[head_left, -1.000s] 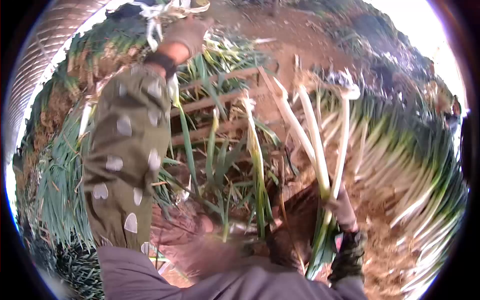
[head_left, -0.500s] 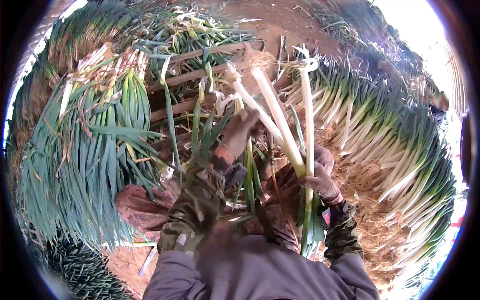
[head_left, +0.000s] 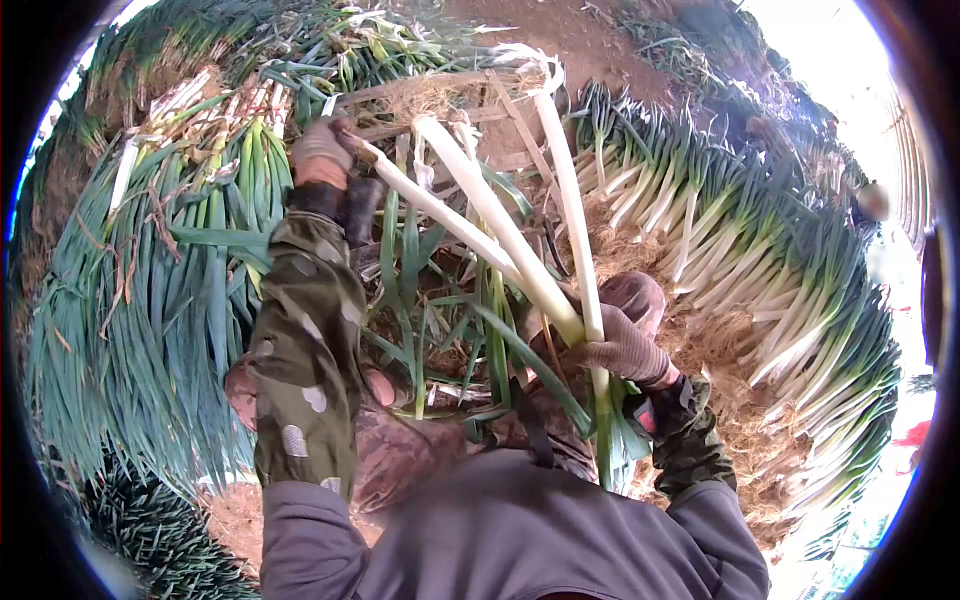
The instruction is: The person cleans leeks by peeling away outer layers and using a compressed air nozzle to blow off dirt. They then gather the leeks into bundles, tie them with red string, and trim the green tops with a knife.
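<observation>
My right hand [head_left: 630, 345], in a knit glove, is wrapped round several long green onions at my right knee. Their white stalks fan upward, roots at the top: a thick green onion [head_left: 480, 198] in the middle and a straight green onion [head_left: 567, 185] on the right. Farther left slants a thinner green onion [head_left: 440, 212]. At its root end, my gloved left hand [head_left: 322, 152] is closed, its fingertips partly hidden. Green leaves hang below my right hand.
A big heap of green onions [head_left: 200, 280] lies at left. Along the right runs a long row of green onions [head_left: 740, 250] with white stalks and tangled roots. Wooden slats [head_left: 440, 90] and loose leaves lie ahead on bare soil [head_left: 530, 32].
My left hand has moved left and forward, from the middle to the thin green onion's root end. The green onions in my right hand have tilted left.
</observation>
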Action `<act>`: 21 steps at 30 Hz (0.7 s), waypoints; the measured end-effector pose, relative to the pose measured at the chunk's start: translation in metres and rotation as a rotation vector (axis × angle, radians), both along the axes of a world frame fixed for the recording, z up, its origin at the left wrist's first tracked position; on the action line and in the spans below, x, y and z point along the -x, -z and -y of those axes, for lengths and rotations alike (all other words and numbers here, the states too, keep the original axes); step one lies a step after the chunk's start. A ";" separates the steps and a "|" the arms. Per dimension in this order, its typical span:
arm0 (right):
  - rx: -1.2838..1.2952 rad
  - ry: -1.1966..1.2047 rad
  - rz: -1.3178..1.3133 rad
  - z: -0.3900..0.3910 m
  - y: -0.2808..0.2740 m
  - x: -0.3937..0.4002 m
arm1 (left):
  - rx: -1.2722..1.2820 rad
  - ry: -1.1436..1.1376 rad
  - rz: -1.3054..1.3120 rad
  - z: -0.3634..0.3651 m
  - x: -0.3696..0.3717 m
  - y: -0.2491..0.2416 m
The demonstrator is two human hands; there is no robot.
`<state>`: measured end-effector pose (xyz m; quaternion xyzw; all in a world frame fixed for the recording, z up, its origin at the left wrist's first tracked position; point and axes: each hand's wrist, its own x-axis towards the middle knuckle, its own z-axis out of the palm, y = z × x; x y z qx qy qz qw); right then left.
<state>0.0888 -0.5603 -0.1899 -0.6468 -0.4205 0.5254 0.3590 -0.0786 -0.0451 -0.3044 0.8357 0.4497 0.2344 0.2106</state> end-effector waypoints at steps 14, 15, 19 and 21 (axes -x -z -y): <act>0.026 -0.283 0.800 0.000 0.046 0.033 | -0.022 0.372 0.283 0.185 -0.030 -0.055; 0.005 -0.284 0.831 -0.005 0.034 0.045 | -0.102 0.378 0.409 0.184 -0.036 -0.043; -0.036 -0.289 0.807 0.005 0.040 0.046 | -0.194 0.257 0.225 0.174 -0.023 -0.037; -0.081 -0.247 0.770 0.011 0.039 0.038 | -0.102 -0.133 0.304 0.093 0.000 0.014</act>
